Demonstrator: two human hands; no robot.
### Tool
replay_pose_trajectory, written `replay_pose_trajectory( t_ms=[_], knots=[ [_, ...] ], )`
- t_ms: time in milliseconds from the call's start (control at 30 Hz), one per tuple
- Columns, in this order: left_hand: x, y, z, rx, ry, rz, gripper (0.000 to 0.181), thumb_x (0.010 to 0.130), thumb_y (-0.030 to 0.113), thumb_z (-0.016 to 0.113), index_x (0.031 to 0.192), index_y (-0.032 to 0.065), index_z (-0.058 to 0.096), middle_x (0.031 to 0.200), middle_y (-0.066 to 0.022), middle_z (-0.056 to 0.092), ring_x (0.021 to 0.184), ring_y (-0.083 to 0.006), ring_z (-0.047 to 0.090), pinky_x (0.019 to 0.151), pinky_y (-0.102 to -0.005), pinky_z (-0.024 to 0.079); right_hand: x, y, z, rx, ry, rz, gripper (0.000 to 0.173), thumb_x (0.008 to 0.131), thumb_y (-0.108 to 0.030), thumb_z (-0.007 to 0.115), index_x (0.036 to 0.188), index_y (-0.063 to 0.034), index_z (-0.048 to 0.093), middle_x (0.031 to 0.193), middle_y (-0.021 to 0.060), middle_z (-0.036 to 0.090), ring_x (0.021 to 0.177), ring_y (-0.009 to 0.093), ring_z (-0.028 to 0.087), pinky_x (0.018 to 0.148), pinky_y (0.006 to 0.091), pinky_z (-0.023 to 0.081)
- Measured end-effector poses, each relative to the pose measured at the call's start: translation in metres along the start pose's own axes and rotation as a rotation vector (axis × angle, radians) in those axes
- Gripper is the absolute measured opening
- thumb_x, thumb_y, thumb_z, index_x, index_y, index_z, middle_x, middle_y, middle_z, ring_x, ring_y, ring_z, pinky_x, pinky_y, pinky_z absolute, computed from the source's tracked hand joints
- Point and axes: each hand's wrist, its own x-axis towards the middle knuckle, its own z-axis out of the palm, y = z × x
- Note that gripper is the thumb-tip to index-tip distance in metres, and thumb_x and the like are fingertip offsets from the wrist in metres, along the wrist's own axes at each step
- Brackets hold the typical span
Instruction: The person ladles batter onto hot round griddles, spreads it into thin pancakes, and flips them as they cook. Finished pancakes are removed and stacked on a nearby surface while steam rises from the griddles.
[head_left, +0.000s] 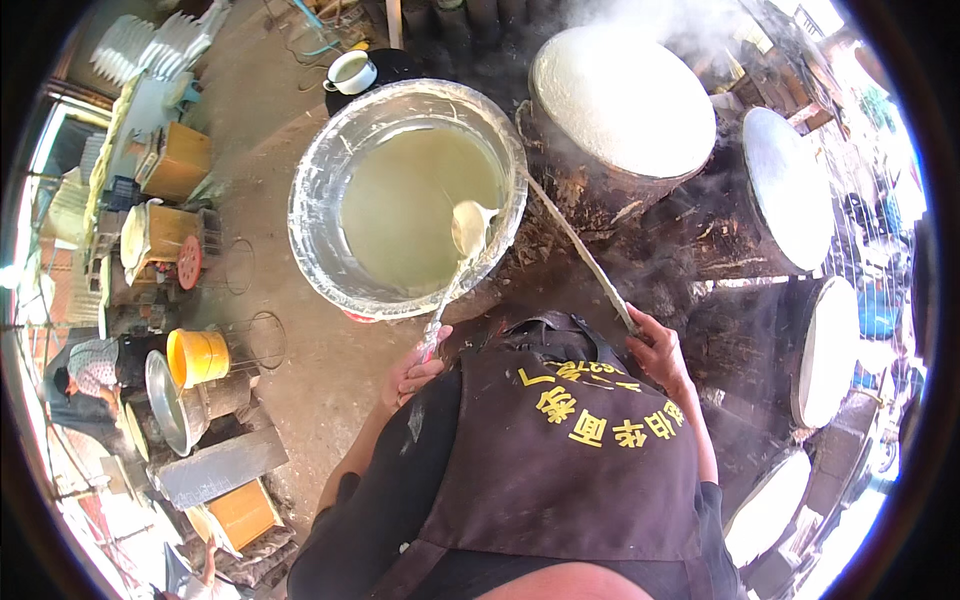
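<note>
My left hand (415, 371) is closed around the handle of a ladle (470, 227), whose bowl is over the cloudy, pale greenish liquid (409, 202) in a large round tub (315, 266). Whitish residue coats the tub's wall and rim. In my right hand (657, 346) is the lower end of a long thin stick (581, 246), and its far end meets the right side of the tub's rim. Whether that end rests on the rim or is only in front of it, I cannot tell. A dark apron with yellow writing covers my front.
A steaming round vessel with a white top (626, 101) stands right of the tub, with several more pale round tops curving down the right side. A white enamel mug (351, 73) stands behind the tub. At left are a yellow bucket (198, 357), a metal basin (166, 403) and another person (94, 367).
</note>
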Motion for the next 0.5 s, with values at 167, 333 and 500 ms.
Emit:
replay_pose_trajectory(
  t_ms=[167, 333, 500],
  knots=[
    [-0.029, -0.039, 0.077, 0.579, 0.051, 0.33, 0.046, 0.102, 0.026, 0.037, 0.146, 0.0257, 0.023, 0.063, 0.0028, 0.034, 0.038, -0.003, 0.028, 0.028, -0.0181, 0.031, 0.016, -0.001, -0.021, 0.154, -0.092, 0.093, 0.056, 0.08, -0.002, 0.061, 0.135, -0.012, 0.051, 0.07, 0.0018, 0.06, 0.052, 0.005, 0.051, 0.05, 0.0231, 0.044],
    [-0.033, -0.063, 0.141, 0.994, 0.02, 0.768, 0.046, 0.102, 0.024, 0.037, 0.145, 0.0321, 0.025, 0.065, 0.0016, 0.035, 0.039, -0.0031, 0.029, 0.029, -0.0172, 0.033, 0.041, -0.009, -0.013, 0.259, -0.228, -0.007, 0.054, 0.082, -0.003, 0.059, 0.135, -0.0131, 0.05, 0.063, -0.0019, 0.053, 0.048, 0.004, 0.046, 0.041, 0.0226, 0.039],
    [-0.018, -0.038, 0.14, 0.623, 0.089, 0.633, 0.035, 0.102, 0.024, 0.038, 0.136, 0.0298, 0.039, 0.069, 0.0028, 0.037, 0.045, -0.0026, 0.035, 0.03, -0.0176, 0.033, 0.066, -0.003, 0.013, 0.059, -0.219, -0.262, 0.053, 0.077, -0.008, 0.065, 0.129, -0.0077, 0.054, 0.071, 0.0076, 0.062, 0.061, 0.01, 0.054, 0.062, 0.0277, 0.048]
  ],
)
